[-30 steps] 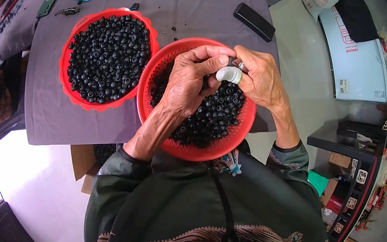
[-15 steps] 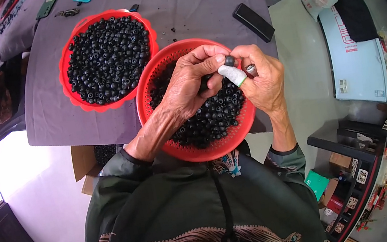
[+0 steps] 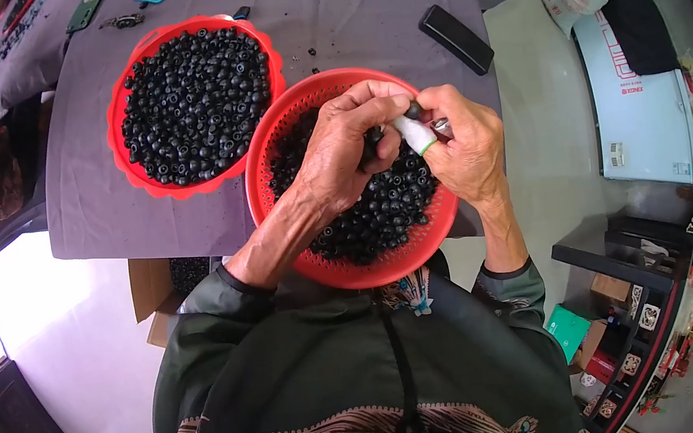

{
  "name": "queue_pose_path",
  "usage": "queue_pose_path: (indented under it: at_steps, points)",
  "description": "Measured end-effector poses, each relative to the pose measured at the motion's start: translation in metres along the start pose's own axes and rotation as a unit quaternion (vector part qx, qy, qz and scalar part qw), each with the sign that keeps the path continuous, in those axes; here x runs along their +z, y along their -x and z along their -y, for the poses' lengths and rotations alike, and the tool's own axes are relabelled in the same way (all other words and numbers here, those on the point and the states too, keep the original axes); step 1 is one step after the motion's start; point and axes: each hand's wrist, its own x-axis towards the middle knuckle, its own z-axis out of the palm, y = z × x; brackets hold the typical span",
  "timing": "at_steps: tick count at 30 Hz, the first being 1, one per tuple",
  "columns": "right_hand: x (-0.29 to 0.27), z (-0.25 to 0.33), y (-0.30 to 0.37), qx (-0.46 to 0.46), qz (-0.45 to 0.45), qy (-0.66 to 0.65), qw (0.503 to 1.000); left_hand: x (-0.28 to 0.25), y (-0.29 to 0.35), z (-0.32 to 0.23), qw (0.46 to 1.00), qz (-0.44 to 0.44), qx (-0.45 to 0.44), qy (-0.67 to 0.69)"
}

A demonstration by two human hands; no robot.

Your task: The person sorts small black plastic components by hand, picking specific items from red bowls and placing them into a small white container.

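Now, black bead (image 3: 414, 109) perhaps less visible.

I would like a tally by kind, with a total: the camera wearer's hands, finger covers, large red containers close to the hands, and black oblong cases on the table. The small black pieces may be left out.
Hands: 2, left hand and right hand
White finger cover: 1
Red containers: 2, colander and scalloped tray
Black oblong case: 1
Total: 6

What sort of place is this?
Possibly a home or small workshop room for handwork: a cloth-covered table, a red basket and red colander of small black pieces, a dark shelf unit.
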Motion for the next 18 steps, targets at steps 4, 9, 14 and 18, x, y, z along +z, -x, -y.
queue_pose_path:
  at_steps: [4,9,14,18]
  points:
    - [-0.001,0.0,0.0,0.038,0.007,-0.059,0.998,-0.009,0.0,0.003,0.994,0.071,-0.001,0.077]
    - [-0.011,0.002,-0.002,0.118,0.04,-0.128,0.984,-0.012,-0.002,0.004,0.992,0.102,-0.002,0.075]
    - [-0.022,0.001,-0.009,0.119,0.13,-0.103,0.979,-0.006,0.001,0.001,0.997,0.075,-0.004,0.014]
    - [-0.025,0.002,-0.016,0.087,0.153,-0.054,0.983,-0.006,0.001,-0.002,0.996,0.092,0.012,-0.006]
